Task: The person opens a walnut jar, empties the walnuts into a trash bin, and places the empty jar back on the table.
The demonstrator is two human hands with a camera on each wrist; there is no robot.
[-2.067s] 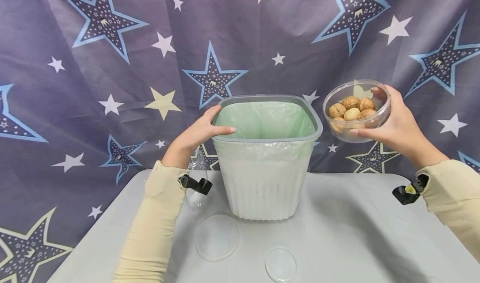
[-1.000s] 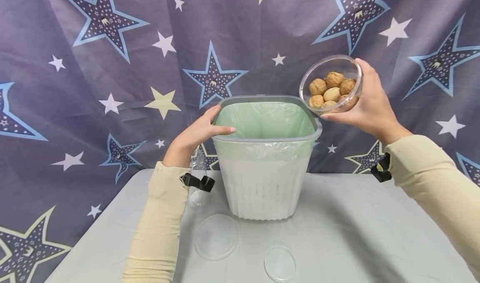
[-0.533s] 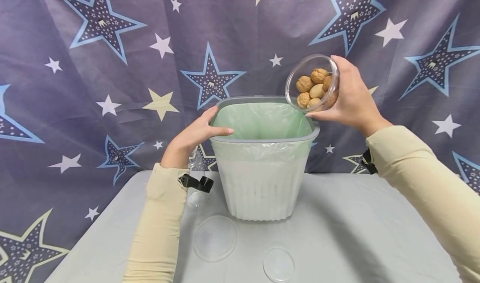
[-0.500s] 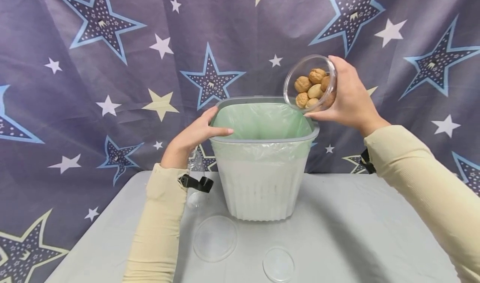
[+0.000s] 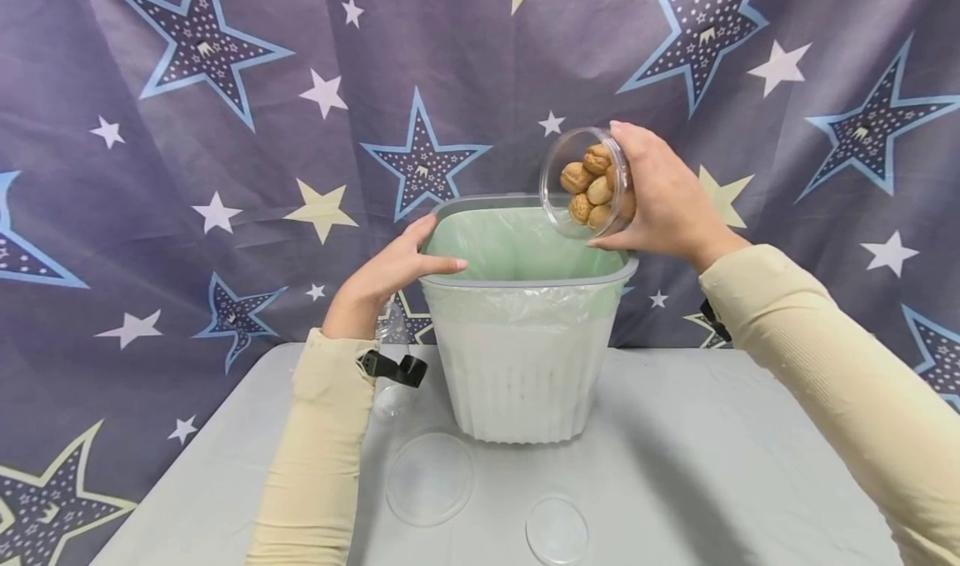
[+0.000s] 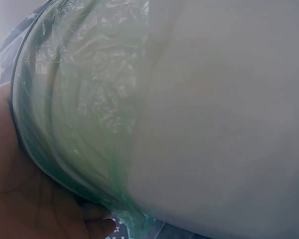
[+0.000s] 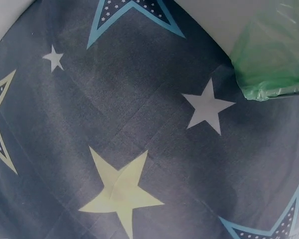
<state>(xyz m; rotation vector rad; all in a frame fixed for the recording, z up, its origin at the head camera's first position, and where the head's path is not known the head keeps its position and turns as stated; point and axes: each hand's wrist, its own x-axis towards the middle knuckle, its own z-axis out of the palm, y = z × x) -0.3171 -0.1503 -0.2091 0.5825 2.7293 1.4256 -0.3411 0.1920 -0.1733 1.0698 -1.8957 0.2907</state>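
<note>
A white trash bin [image 5: 525, 374] with a grey rim and a pale green liner bag [image 5: 495, 237] stands upright on the table. My left hand [image 5: 386, 270] holds the bin's left side at the rim, its thumb over the front edge; the left wrist view shows the palm against the liner-covered side. My right hand [image 5: 663, 199] grips a clear round plastic container [image 5: 553, 191] from the right. The container is tipped on its side over the bin's right half, mouth toward the left and the camera. Several walnuts [image 5: 576, 177] are inside it. The right wrist view shows no hand.
On the grey-white table [image 5: 697, 449] a larger clear round lid [image 5: 430, 478] and a smaller one [image 5: 557, 531] lie in front of the bin. A clear plastic bottle [image 5: 392, 333] is partly hidden behind the left wrist. A star-patterned curtain [image 5: 247, 174] hangs behind.
My right hand has carried the container of walnuts leftward from beside the bin to over its opening, tilting it further onto its side. The left hand has stayed at the rim.
</note>
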